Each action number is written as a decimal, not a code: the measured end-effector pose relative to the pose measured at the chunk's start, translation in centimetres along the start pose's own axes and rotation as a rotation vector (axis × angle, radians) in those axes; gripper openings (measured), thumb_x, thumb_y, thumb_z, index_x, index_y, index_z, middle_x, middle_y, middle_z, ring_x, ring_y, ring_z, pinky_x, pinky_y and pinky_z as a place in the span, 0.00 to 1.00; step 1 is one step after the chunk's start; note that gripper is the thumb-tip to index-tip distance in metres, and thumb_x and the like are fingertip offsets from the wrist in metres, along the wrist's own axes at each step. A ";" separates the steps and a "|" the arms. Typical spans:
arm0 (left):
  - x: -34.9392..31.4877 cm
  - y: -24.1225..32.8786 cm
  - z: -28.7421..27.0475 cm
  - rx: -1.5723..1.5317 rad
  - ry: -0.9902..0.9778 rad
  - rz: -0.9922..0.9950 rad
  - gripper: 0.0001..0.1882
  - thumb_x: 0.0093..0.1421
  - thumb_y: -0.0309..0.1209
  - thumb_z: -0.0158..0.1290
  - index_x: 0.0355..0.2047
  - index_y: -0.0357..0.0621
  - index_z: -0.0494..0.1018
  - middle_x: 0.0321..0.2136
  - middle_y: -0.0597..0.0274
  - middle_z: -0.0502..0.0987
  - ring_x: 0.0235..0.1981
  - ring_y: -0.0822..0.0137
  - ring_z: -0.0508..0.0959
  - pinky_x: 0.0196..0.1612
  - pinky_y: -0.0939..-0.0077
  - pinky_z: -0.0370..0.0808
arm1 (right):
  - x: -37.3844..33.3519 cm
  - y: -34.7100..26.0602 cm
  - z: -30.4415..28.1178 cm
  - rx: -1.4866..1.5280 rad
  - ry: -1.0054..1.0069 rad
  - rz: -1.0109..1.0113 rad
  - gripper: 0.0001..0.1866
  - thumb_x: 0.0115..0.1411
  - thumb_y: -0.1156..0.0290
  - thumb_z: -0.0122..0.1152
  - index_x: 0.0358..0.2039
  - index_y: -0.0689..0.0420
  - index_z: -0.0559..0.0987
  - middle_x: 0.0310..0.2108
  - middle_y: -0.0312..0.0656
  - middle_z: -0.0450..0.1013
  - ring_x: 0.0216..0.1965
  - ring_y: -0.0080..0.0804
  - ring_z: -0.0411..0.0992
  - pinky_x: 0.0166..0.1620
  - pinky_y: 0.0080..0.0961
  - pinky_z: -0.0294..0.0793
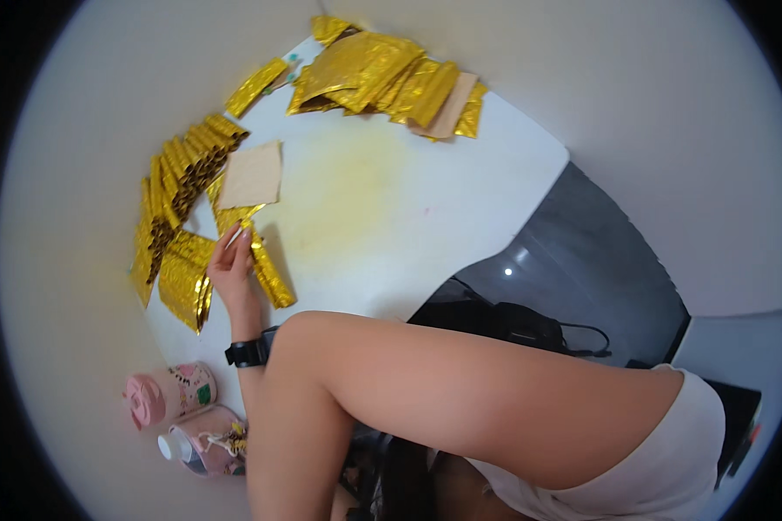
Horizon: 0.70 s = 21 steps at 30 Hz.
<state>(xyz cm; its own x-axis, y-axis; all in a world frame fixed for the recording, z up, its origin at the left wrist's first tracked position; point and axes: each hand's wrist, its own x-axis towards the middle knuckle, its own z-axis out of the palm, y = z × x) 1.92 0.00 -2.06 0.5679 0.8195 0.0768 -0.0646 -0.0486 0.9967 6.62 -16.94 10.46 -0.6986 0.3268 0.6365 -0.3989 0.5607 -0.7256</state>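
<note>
My left hand (231, 265), with a black band (248, 352) at the wrist, reaches over the white table (356, 204) from below. Its fingers are pinched together at the upper end of a narrow rolled strip of gold foil paper (272, 276), which slants down toward my knee. Just beyond the fingertips, a square of tan paper (252, 175) lies partly over gold foil paper (226, 213). Left of the hand is a stack of flat gold sheets (182, 280). Nowhere in the picture can I make out my right hand.
Several gold paper tubes (175, 169) are piled along the table's left edge. Gold packets (361, 69) and a tan sheet (450, 106) lie at the far edge. Two pink bottles, one lidded (169, 392), one white-capped (208, 443), stand lower left. My bent leg (460, 373) crosses the foreground.
</note>
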 end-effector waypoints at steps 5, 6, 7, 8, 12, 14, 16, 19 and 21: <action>0.6 -0.6 -0.5 -0.023 0.002 0.032 0.15 0.55 0.26 0.58 0.44 0.38 0.75 0.25 0.71 0.77 0.20 0.87 0.63 0.22 0.91 0.54 | -0.9 -1.1 0.7 0.052 -0.020 0.119 0.28 0.57 0.62 0.60 0.54 0.64 0.67 0.48 0.42 0.72 0.48 0.30 0.69 0.50 0.25 0.67; 0.7 -0.6 -0.3 -0.030 0.006 0.043 0.15 0.55 0.26 0.58 0.44 0.38 0.75 0.25 0.70 0.77 0.20 0.87 0.62 0.22 0.91 0.53 | -0.8 -1.3 0.9 0.065 -0.030 0.138 0.28 0.57 0.62 0.60 0.55 0.64 0.67 0.48 0.42 0.72 0.48 0.30 0.69 0.50 0.25 0.67; 0.6 -0.6 -0.2 -0.035 0.013 0.054 0.15 0.55 0.26 0.59 0.44 0.37 0.75 0.25 0.70 0.77 0.19 0.87 0.61 0.21 0.91 0.53 | -0.7 -1.5 1.1 0.081 -0.043 0.153 0.28 0.57 0.62 0.60 0.55 0.64 0.67 0.48 0.42 0.72 0.48 0.30 0.69 0.49 0.25 0.67; 0.5 -0.6 -0.2 -0.040 0.008 0.059 0.15 0.55 0.26 0.59 0.44 0.37 0.75 0.25 0.70 0.77 0.19 0.87 0.61 0.21 0.91 0.53 | -0.5 -1.6 1.3 0.097 -0.058 0.166 0.29 0.57 0.62 0.60 0.55 0.64 0.67 0.48 0.42 0.72 0.48 0.30 0.69 0.49 0.25 0.67; 0.0 0.1 -0.1 -0.003 -0.021 0.032 0.15 0.56 0.26 0.58 0.44 0.37 0.75 0.25 0.71 0.78 0.16 0.88 0.57 0.19 0.90 0.49 | 0.4 -1.4 1.9 0.164 -0.131 0.198 0.29 0.58 0.61 0.59 0.55 0.64 0.66 0.48 0.41 0.72 0.48 0.30 0.69 0.49 0.25 0.67; -0.1 0.4 0.4 -0.033 -0.037 0.025 0.16 0.56 0.27 0.58 0.44 0.37 0.74 0.25 0.71 0.77 0.16 0.88 0.57 0.19 0.90 0.49 | 0.6 -1.4 2.0 0.204 -0.173 0.215 0.29 0.58 0.60 0.59 0.56 0.64 0.66 0.47 0.41 0.72 0.48 0.29 0.69 0.49 0.24 0.67; -0.3 0.4 0.5 -0.026 -0.023 0.021 0.16 0.56 0.28 0.58 0.45 0.37 0.74 0.24 0.72 0.77 0.17 0.88 0.57 0.19 0.90 0.50 | 0.9 -1.2 2.0 0.252 -0.225 0.231 0.30 0.58 0.60 0.59 0.56 0.64 0.66 0.47 0.41 0.72 0.48 0.29 0.70 0.49 0.24 0.67; -0.5 0.3 -1.4 0.004 -0.019 0.032 0.16 0.56 0.28 0.58 0.45 0.37 0.74 0.24 0.73 0.75 0.18 0.86 0.60 0.19 0.89 0.52 | 2.4 -0.1 2.4 0.370 -0.363 0.217 0.30 0.58 0.60 0.59 0.56 0.64 0.66 0.47 0.40 0.73 0.48 0.29 0.70 0.48 0.24 0.67; 0.0 0.3 0.0 -0.047 -0.038 0.030 0.16 0.56 0.28 0.59 0.45 0.38 0.74 0.23 0.74 0.75 0.18 0.86 0.60 0.19 0.91 0.52 | 3.6 0.2 2.0 0.462 -0.445 0.224 0.31 0.59 0.59 0.59 0.57 0.64 0.65 0.47 0.40 0.73 0.47 0.29 0.70 0.48 0.24 0.67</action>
<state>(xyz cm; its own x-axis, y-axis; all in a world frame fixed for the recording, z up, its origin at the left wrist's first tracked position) 1.95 0.00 -1.74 0.5959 0.7957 0.1086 -0.1199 -0.0455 0.9917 2.81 -17.19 12.03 -0.9324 -0.0028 0.3613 -0.3597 0.1015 -0.9275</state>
